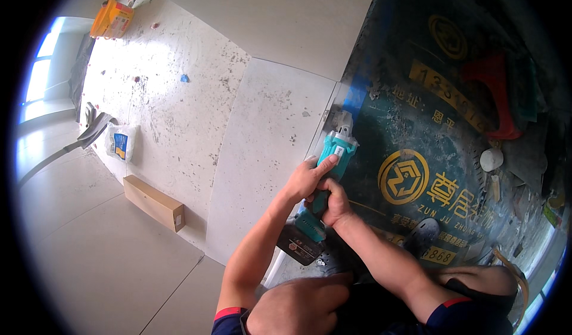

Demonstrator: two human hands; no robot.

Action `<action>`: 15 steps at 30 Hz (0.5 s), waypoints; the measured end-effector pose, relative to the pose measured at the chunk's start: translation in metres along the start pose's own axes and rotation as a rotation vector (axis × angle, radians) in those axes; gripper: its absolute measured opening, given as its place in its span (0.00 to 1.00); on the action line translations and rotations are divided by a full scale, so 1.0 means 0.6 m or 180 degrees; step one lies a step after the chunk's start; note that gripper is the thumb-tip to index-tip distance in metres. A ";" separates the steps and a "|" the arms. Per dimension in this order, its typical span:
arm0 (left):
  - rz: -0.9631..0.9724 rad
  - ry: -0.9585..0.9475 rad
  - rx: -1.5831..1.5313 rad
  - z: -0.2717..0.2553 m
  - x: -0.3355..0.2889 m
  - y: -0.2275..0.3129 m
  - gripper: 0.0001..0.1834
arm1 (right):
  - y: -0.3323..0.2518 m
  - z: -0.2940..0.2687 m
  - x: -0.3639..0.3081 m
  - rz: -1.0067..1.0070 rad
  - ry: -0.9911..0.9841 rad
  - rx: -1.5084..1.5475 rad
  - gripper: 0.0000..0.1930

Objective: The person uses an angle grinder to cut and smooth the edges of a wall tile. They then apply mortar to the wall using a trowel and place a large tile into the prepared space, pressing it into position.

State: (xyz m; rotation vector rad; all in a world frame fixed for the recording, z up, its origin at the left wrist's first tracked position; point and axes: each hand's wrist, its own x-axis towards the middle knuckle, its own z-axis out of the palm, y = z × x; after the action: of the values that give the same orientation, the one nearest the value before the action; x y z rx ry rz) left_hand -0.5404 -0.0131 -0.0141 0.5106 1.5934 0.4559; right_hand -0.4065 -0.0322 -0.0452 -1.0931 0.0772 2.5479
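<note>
A teal cordless angle grinder (339,147) with a black battery (298,244) at its rear end is gripped in both my hands. My left hand (305,179) closes on the body, its thumb lying along the top. Just behind it, my right hand (336,203) wraps round the rear handle. The grinder's grey head rests at or just over a narrow strip along the pale tile's (262,138) edge; the disc's contact cannot be made out. Blue tape (356,97) runs along that edge beyond the head.
Dark green printed floor sheeting (381,132) covers the right side. On it lie a red-framed object (506,106) and a white roll-like piece (491,159). To the left are a long cardboard box (154,203), a white bag (121,141) and a yellow-orange container (112,19).
</note>
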 end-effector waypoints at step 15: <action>-0.0186 -0.0020 -0.0023 -0.002 0.001 0.007 0.39 | -0.004 0.009 0.000 -0.0058 0.0077 0.0123 0.09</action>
State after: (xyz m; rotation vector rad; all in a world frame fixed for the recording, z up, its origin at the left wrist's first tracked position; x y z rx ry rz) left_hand -0.5412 -0.0094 -0.0124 0.4582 1.5959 0.4155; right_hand -0.4092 -0.0287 -0.0409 -1.1053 0.1215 2.5068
